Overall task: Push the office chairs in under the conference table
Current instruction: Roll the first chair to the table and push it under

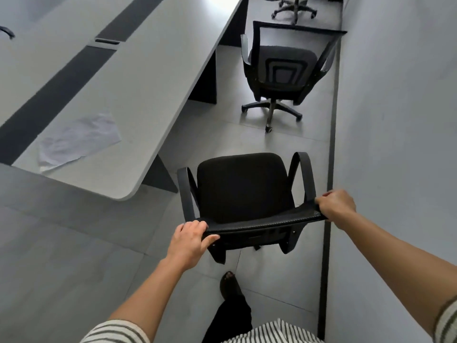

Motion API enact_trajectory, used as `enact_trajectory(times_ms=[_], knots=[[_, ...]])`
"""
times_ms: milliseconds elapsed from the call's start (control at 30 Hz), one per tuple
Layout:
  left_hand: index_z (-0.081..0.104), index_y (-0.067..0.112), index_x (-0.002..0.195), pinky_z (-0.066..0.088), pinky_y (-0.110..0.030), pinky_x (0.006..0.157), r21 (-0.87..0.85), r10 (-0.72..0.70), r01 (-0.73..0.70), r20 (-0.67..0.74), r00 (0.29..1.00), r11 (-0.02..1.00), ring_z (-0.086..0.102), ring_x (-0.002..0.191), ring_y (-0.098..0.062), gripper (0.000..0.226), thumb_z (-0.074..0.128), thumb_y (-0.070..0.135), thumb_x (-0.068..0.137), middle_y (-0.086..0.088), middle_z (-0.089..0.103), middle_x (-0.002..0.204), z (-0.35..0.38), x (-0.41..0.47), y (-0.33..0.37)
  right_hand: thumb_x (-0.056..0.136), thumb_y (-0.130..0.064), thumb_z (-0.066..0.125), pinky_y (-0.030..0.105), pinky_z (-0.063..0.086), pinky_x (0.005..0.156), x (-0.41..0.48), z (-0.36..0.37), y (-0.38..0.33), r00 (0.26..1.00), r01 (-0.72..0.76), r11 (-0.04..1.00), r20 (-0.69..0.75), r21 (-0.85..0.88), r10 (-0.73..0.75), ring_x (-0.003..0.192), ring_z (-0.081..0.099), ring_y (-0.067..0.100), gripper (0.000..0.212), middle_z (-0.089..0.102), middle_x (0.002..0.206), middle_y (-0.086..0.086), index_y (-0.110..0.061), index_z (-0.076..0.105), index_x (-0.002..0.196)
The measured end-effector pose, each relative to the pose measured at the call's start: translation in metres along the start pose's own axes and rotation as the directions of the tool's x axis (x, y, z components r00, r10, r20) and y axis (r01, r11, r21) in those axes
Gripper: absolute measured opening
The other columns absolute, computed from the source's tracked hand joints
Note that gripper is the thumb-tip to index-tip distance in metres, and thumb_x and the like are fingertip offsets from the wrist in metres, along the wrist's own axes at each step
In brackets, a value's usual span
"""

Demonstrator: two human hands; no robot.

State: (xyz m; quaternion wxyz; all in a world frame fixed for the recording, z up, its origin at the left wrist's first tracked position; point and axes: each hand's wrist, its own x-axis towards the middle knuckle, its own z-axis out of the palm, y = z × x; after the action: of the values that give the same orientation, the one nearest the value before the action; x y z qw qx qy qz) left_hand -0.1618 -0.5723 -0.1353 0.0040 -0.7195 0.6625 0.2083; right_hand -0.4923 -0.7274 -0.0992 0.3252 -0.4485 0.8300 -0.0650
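A black office chair (243, 186) with armrests stands just in front of me, off the near corner of the grey conference table (138, 100). My left hand (189, 240) grips the left end of its mesh backrest top. My right hand (336, 209) grips the right end. A second black mesh chair (282, 70) stands further along the aisle, turned away from the table and apart from it. The base of a third chair (294, 8) shows at the top.
A grey wall (395, 120) runs close along the right, leaving a narrow aisle of tiled floor. A crumpled sheet of paper (79, 139) lies on the table near its edge. Dark table legs (205, 80) stand beneath the edge. My foot (230, 284) is behind the chair.
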Motion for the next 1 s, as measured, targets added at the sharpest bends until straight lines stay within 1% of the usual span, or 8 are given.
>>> enact_trajectory(times_ms=[67, 133, 200, 433, 633, 700, 867, 1000], knots=[[0.049, 0.026, 0.095, 0.038, -0.035, 0.093, 0.004, 0.005, -0.005, -0.003, 1.0, 1.0, 0.05, 0.091, -0.014, 0.067, 0.009, 0.076, 0.076, 0.008, 0.055, 0.092, -0.016, 0.027, -0.006, 0.08, -0.025, 0.066, 0.038, 0.056, 0.064, 0.018, -0.001, -0.022, 1.0, -0.009, 1.0, -0.004, -0.001, 0.009, 0.07, 0.062, 0.032, 0.017, 0.065, 0.077, 0.013, -0.007, 0.064, 0.077], [0.05, 0.025, 0.096, 0.039, -0.035, 0.092, -0.007, -0.007, 0.008, 0.033, 0.999, 1.0, 0.05, 0.091, -0.014, 0.055, 0.02, 0.069, 0.082, 0.008, 0.056, 0.092, -0.031, 0.051, -0.013, 0.081, -0.027, 0.067, 0.031, 0.048, 0.051, 0.034, 0.0, -0.042, 1.0, -0.017, 1.0, -0.003, -0.018, 0.017, 0.069, 0.062, 0.032, 0.023, 0.066, 0.08, 0.015, -0.005, 0.065, 0.084], [0.052, 0.025, 0.099, 0.038, -0.035, 0.092, -0.038, -0.025, 0.027, 0.063, 0.998, 0.999, 0.05, 0.092, -0.014, 0.046, 0.028, 0.063, 0.087, 0.007, 0.057, 0.094, -0.04, 0.07, -0.015, 0.082, -0.029, 0.067, 0.026, 0.039, 0.045, 0.05, 0.002, -0.058, 1.0, -0.023, 0.999, -0.004, -0.03, 0.023, 0.067, 0.061, 0.031, 0.027, 0.067, 0.082, 0.016, -0.003, 0.065, 0.089], [0.053, 0.024, 0.107, 0.036, -0.034, 0.094, -0.14, -0.083, 0.094, 0.079, 0.993, 0.986, 0.051, 0.099, -0.015, 0.042, 0.034, 0.057, 0.09, 0.006, 0.059, 0.1, -0.043, 0.116, 0.009, 0.081, -0.025, 0.063, 0.027, 0.041, 0.047, 0.122, -0.017, -0.108, 1.0, 0.006, 0.997, -0.028, -0.073, -0.008, 0.063, 0.058, 0.029, 0.019, 0.064, 0.077, 0.014, -0.005, 0.064, 0.081], [0.057, 0.022, 0.1, 0.04, -0.034, 0.082, -0.266, -0.218, 0.237, 0.098, 0.971, 0.934, 0.052, 0.091, -0.017, 0.037, 0.043, 0.054, 0.089, 0.006, 0.057, 0.091, -0.062, 0.179, 0.047, 0.078, -0.027, 0.06, 0.031, 0.042, 0.052, 0.205, -0.043, -0.189, 0.984, 0.178, 0.971, 0.021, -0.157, -0.177, 0.063, 0.058, 0.03, 0.022, 0.064, 0.072, 0.013, -0.006, 0.065, 0.072], [0.056, 0.022, 0.104, 0.04, -0.033, 0.083, -0.314, -0.28, 0.296, 0.096, 0.955, 0.902, 0.052, 0.094, -0.018, 0.036, 0.043, 0.053, 0.09, 0.005, 0.059, 0.096, -0.063, 0.196, 0.062, 0.077, -0.028, 0.057, 0.031, 0.041, 0.053, 0.23, -0.046, -0.225, 0.969, 0.246, 0.951, 0.022, -0.187, -0.247, 0.064, 0.058, 0.032, 0.023, 0.065, 0.071, 0.014, -0.007, 0.064, 0.071], [0.052, 0.019, 0.122, 0.039, -0.034, 0.093, -0.351, -0.426, 0.417, 0.057, 0.903, 0.838, 0.051, 0.108, -0.019, 0.041, 0.044, 0.046, 0.092, 0.0, 0.059, 0.116, -0.077, 0.234, 0.081, 0.079, -0.026, 0.051, 0.034, 0.043, 0.064, 0.27, -0.037, -0.31, 0.925, 0.375, 0.899, 0.029, -0.226, -0.379, 0.077, 0.057, 0.034, 0.024, 0.064, 0.084, 0.014, -0.006, 0.064, 0.084], [0.051, 0.017, 0.123, 0.037, -0.034, 0.095, -0.344, -0.523, 0.502, 0.034, 0.851, 0.794, 0.051, 0.11, -0.02, 0.042, 0.042, 0.046, 0.093, -0.001, 0.059, 0.119, -0.091, 0.259, 0.07, 0.075, -0.034, 0.048, 0.035, 0.047, 0.069, 0.291, -0.013, -0.369, 0.9, 0.435, 0.871, 0.089, -0.229, -0.427, 0.089, 0.061, 0.036, 0.035, 0.066, 0.096, 0.013, -0.012, 0.065, 0.097]])
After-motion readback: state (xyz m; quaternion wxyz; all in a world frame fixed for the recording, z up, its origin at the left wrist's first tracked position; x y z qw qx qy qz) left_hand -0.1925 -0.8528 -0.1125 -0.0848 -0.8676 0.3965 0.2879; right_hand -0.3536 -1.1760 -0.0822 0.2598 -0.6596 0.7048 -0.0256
